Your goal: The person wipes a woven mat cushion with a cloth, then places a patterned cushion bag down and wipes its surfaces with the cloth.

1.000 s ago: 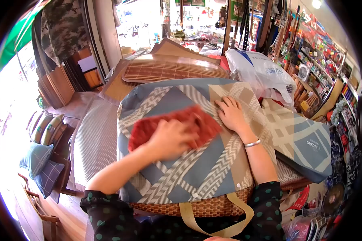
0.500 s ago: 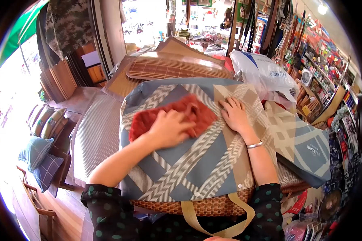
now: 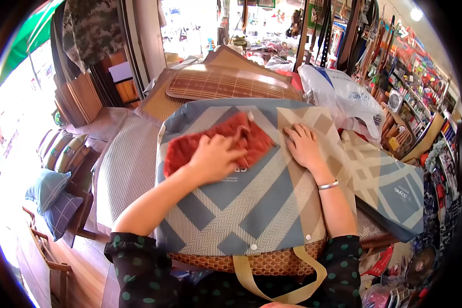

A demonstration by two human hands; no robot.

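Fingers (image 3: 230, 150) of the left hand (image 3: 213, 159) are curled down onto a red cloth (image 3: 215, 141), pinning and gripping its near edge. Right hand (image 3: 305, 146) lies flat, fingers spread wide, palm down on the patterned bag (image 3: 241, 205), holding nothing, only bracing it.

Cloth sits on the upper part of the bag's blue-and-beige chevron face, just left of the right hand, apart from it by a narrow strip of fabric.

Change over the last second: the cloth was blurred and stretched further right, nearly touching the right hand; now it is sharper, bunched more compactly and shifted up and left. Small printed lettering on the bag just under the left hand is now uncovered. Right hand has barely moved. Reads as one wiping stroke across the bag face, with the right hand as anchor; upper centre is covered, lower half looks not yet reached.

Around it: bag lies on a woven rattan mat (image 3: 272, 262), its beige strap (image 3: 277, 287) hanging off the near edge. A second bag of the same pattern (image 3: 390, 190) lies to the right, a white plastic sack (image 3: 339, 92) behind it, a bamboo mat (image 3: 226, 84) beyond. Shop shelves (image 3: 421, 77) at far right.
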